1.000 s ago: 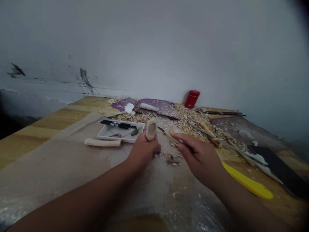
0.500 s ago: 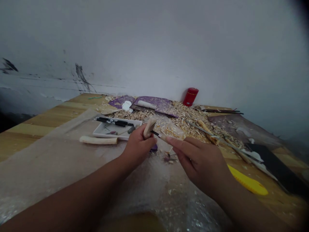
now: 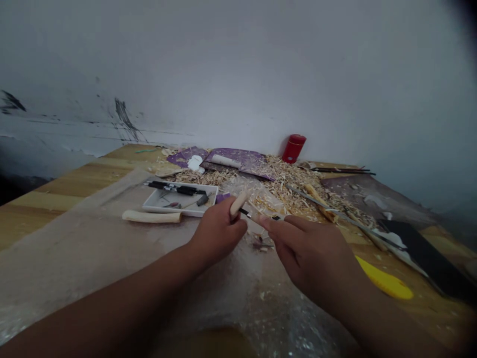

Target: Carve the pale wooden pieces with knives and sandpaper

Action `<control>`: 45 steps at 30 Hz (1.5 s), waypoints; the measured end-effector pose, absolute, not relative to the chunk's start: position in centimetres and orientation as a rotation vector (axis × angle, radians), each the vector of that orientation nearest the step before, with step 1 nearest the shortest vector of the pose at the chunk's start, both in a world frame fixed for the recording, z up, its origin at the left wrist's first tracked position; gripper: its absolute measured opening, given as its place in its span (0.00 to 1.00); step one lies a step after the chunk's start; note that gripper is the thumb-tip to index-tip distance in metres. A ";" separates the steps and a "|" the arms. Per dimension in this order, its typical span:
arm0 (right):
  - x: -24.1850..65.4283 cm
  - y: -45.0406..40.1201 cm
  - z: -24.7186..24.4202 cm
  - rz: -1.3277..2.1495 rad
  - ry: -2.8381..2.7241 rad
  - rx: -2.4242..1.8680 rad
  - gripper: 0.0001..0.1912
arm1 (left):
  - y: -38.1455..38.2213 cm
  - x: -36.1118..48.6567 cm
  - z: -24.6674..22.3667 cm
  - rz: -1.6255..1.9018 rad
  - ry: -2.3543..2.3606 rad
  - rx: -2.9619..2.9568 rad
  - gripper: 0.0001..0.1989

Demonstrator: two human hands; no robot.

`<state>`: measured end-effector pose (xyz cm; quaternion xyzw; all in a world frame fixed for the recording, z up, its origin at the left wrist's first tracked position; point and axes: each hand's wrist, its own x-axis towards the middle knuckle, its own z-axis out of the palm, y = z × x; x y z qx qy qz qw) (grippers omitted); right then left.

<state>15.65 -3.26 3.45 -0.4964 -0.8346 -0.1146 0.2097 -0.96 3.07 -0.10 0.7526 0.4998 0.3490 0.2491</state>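
Observation:
My left hand (image 3: 219,229) is closed around a pale wooden piece (image 3: 239,203), whose upper end sticks out above the thumb. In my right hand (image 3: 316,253) is a slim tool with a dark tip (image 3: 244,212), its tip at the wooden piece. The index finger lies along the tool; its handle is mostly hidden by the fingers. Left of my left hand, a second pale wooden piece (image 3: 152,217) lies on the plastic sheet, in front of a white tray (image 3: 149,203) holding black pen-like tools (image 3: 175,187).
Wood shavings (image 3: 286,184) are heaped behind my hands, with purple sheets (image 3: 238,156) and a red cylinder (image 3: 294,148) near the wall. To the right lie a long metal strip (image 3: 346,217), a yellow object (image 3: 383,280) and a black flat object (image 3: 428,258).
Both hands have shifted slightly to the right with what they hold. The wooden piece in my left hand now tilts more to the right.

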 end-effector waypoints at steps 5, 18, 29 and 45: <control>15.1 -2.9 2.8 -0.283 -2.284 -1.349 0.15 | 3.1 -0.8 -0.3 0.999 1.323 1.869 0.04; 15.1 -1.3 0.8 -0.069 -2.160 -1.213 0.18 | 3.0 -0.6 -0.2 1.083 1.026 1.309 0.10; 16.0 -2.1 2.1 -0.298 -2.244 -1.343 0.18 | 3.7 -0.9 -0.5 1.113 1.108 1.484 0.04; 15.4 -3.1 2.6 -0.502 -2.304 -1.451 0.16 | 3.1 -0.9 -0.1 1.029 1.230 1.831 0.06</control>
